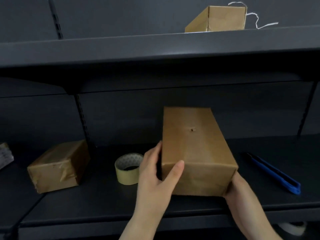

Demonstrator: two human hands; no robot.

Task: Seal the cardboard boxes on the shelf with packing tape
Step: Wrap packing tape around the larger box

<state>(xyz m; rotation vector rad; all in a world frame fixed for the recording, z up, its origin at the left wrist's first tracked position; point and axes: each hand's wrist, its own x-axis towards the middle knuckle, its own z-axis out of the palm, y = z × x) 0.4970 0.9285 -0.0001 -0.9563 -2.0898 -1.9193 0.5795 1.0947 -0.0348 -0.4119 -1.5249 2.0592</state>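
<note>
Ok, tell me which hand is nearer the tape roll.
Left. The left hand grips the box's left side, right beside the tape roll. The right hand holds the box's right bottom corner, with the box between it and the roll.

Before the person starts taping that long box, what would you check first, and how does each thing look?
1. Long box held steady: ok, left hand grips its left side, right hand its right near corner.
2. Box resting on the lower shelf: ok.
3. Tape roll in reach: ok, just beside the left hand.
4. A hand free for the tape: not ok, both hold the box.
5. Blue cutter nearby: ok, right of the box.
6. Top seam already taped: cannot tell.
</note>
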